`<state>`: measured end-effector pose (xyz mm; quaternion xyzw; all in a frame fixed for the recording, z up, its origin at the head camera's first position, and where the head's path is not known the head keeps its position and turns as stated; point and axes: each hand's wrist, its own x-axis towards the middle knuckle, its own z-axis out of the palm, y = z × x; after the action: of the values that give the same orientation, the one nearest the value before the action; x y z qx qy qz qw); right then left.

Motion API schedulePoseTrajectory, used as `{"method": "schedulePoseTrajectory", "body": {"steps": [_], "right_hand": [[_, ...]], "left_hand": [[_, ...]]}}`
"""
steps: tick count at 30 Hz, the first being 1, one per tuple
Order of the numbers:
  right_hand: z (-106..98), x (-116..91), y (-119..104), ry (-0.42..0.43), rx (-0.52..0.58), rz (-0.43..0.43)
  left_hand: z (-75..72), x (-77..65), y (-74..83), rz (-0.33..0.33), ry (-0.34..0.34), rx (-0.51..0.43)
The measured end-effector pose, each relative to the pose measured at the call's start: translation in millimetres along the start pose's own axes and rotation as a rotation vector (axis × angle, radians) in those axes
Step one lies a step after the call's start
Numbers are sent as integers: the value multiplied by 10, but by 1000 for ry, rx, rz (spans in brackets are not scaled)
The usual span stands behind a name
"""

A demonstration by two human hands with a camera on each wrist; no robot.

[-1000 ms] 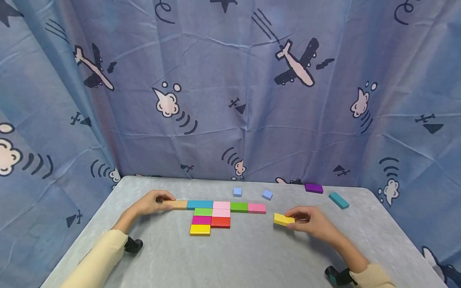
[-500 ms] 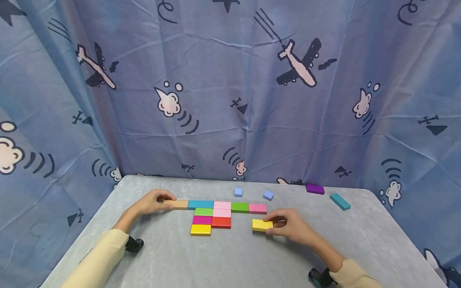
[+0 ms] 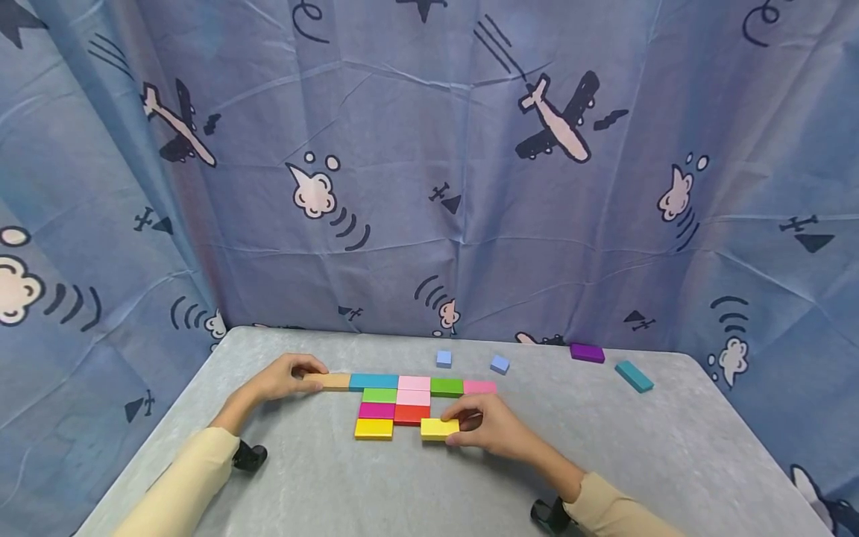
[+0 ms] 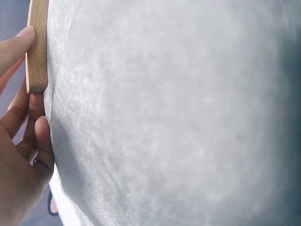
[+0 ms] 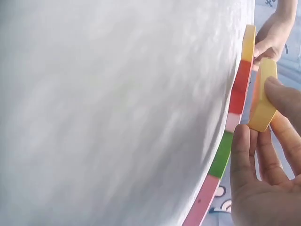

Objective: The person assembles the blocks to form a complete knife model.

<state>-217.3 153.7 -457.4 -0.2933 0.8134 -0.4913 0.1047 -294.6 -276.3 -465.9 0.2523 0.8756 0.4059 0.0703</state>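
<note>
My left hand pinches the outer end of a natural wood block, which lies at the left end of a row of coloured blocks. The row runs on with a blue block, a pink one, a green block and a rose block. Below it sit a light green, a magenta, a second pink, a red block and a yellow block. My right hand holds another yellow block between thumb and fingers, just to the lower right of the red block.
Two small light blue blocks lie behind the row. Farther right on the grey table are a purple block and a teal block. A patterned blue curtain hangs behind the table.
My right hand has carried the yellow block leftward, from right of the row to beside the red block. My left hand stays on the wood block.
</note>
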Motion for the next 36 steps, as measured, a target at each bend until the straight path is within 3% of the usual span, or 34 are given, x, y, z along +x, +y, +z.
{"method": "schedulePoseTrajectory", "body": {"steps": [16,25,36], "right_hand": [[275,292,-148,-27,-125,-2],[309,358,-175,-50,-133,26],[309,379,-181,-45,-183,34]], "left_hand": [[-13,11,-32,22,-5,-7],[-7,3,-5,54,-4,-26],[-5,3,-19,37,3,-25]]}}
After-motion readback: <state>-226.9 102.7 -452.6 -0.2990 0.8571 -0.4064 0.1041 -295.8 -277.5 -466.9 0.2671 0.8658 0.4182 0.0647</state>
